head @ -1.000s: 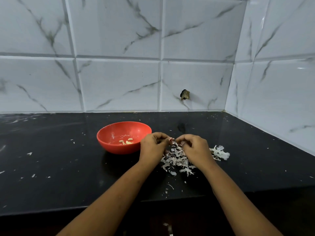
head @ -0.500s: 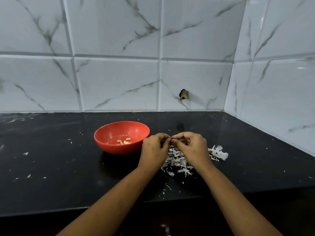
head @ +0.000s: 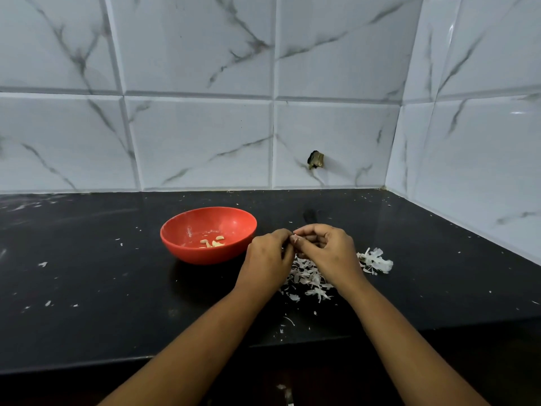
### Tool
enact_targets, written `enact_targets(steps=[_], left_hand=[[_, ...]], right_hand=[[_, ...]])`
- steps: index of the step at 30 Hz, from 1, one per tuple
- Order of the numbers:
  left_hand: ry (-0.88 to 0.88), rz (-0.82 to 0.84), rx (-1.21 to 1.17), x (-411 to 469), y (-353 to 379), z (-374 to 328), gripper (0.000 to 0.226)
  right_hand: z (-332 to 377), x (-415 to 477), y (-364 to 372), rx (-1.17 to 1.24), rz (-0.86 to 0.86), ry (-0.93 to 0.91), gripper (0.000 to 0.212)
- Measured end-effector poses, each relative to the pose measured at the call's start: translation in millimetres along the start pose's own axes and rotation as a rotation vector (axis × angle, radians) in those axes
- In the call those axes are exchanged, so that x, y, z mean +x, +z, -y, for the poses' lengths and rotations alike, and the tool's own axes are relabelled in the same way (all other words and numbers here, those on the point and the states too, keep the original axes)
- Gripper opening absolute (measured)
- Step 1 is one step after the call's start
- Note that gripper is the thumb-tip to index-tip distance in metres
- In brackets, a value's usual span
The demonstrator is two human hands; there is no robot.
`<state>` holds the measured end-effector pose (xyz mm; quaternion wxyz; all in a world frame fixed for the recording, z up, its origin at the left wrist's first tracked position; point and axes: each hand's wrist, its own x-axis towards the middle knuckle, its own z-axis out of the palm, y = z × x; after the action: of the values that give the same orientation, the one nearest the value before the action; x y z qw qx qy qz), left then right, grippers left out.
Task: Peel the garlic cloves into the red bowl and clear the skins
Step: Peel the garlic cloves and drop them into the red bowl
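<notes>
A red bowl stands on the black counter with a few peeled garlic cloves inside. Just right of it, my left hand and my right hand meet fingertip to fingertip, both pinching a small garlic clove that barely shows between them. Under and behind my hands lies a pile of white garlic skins. A second clump of skins lies to the right of my right hand.
White marble tiles form the back wall and the right wall, meeting in a corner at the far right. A small dark hole breaks the back tile. Skin flecks dot the counter at left and near the front edge.
My hands have lifted slightly off the skin pile and closed together, fingertips now touching around the clove. The bowl and skins have not moved.
</notes>
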<state>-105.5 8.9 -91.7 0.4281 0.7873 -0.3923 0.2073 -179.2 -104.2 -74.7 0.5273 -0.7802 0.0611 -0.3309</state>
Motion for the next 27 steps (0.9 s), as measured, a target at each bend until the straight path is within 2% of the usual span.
enact_targets(steps=[2,8,14,22,27], left_hand=[[0.029,0.009,0.073,-0.4,-1.3,-1.8,0.015],[0.052,-0.013,0.198,-1.4,-1.9,-3.4,0.022],[0.133,-0.075,0.243,-1.9,-0.7,-1.8,0.038],[0.234,-0.200,0.365,-1.4,-0.9,-1.1,0.034],[0.253,-0.155,0.488,-0.5,-0.4,-3.6,0.027]], right_hand=[[0.6,-0.2,-0.7,0.014,0.000,0.011,0.004],[-1.4,2.4,0.2,0.124,0.009,0.095,0.015],[0.8,2.1,-0.6,0.278,0.016,0.172,0.010],[1.6,1.8,-0.3,0.196,0.035,0.152,0.008],[2.2,0.9,1.0,0.066,0.036,0.131,0.010]])
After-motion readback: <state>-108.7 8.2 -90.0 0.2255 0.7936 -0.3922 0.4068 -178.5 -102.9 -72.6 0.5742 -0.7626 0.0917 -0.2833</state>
